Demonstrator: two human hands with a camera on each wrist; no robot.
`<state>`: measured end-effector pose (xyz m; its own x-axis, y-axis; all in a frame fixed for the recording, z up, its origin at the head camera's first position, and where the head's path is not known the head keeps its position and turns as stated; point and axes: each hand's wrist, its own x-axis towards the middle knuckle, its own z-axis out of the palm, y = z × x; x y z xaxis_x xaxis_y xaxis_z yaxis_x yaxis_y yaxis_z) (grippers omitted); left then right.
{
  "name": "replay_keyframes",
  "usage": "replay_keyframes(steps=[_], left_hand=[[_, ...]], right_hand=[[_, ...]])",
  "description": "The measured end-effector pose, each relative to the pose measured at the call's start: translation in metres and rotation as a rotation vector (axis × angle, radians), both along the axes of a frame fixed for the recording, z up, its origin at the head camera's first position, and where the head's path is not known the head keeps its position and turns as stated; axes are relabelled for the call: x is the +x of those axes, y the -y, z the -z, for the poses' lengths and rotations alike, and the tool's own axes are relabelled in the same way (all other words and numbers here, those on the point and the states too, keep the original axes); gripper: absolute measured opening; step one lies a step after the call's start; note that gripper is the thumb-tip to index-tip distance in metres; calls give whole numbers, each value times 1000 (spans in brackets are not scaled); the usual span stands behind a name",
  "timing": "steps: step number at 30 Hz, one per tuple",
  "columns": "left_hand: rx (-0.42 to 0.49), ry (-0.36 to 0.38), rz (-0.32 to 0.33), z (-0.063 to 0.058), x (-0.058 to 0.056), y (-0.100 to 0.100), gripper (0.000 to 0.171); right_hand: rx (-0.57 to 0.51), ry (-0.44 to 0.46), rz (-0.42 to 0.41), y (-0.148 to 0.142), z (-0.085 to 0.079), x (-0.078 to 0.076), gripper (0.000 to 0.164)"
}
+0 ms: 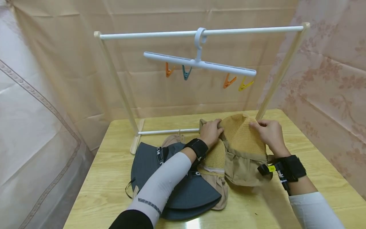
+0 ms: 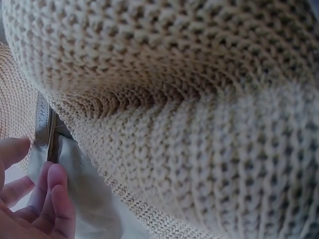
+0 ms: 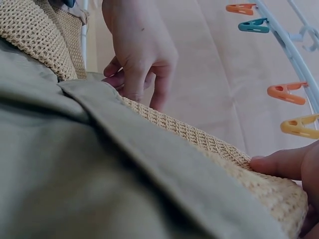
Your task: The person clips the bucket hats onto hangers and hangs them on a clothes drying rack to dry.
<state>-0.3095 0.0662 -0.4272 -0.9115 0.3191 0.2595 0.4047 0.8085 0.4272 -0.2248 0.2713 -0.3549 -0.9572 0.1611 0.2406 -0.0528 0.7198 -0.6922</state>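
My right hand [image 1: 268,132] pinches the upper right edge of a tan sun hat [image 1: 243,136] with a knitted section above a khaki cloth section. At its left side, my left hand [image 1: 210,132] holds its edge between thumb and fingers. Close up in the left wrist view, the left fingertips [image 2: 55,186] meet a cloth seam beside a small lettered label [image 2: 42,119]. The right wrist view shows the right thumb [image 3: 279,162] on the knitted edge; the other right fingers are mostly hidden. Another tan hat [image 1: 214,159] lies to the left, partly under the left hand.
Dark grey wide-brimmed hats [image 1: 191,194] lie stacked on the table [image 1: 97,190], under my left forearm. A white hanger [image 1: 200,63] with several coloured clips hangs tilted from the rack's top bar [image 1: 257,30]. The rack's lower bar [image 1: 168,131] runs behind the hats.
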Motion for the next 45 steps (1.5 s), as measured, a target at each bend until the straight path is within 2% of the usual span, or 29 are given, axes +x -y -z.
replay_keyframes(steps=[8,12,20,36,45], left_hand=[[-19,-15,-10,-8,-2,5,45],[-26,-12,-11,-9,-2,7,45],[-46,-88,2,-9,-9,9,44],[-41,-67,-29,-13,-11,7,45],[-12,-47,-26,-20,-11,8,45]], right_hand=[[4,-44,3,5,-7,-4,47],[-10,-43,4,8,-9,-4,50],[-8,-74,11,10,-14,-6,48],[-2,-114,-11,14,-20,-7,46],[-59,-128,-5,18,-25,-4,47]])
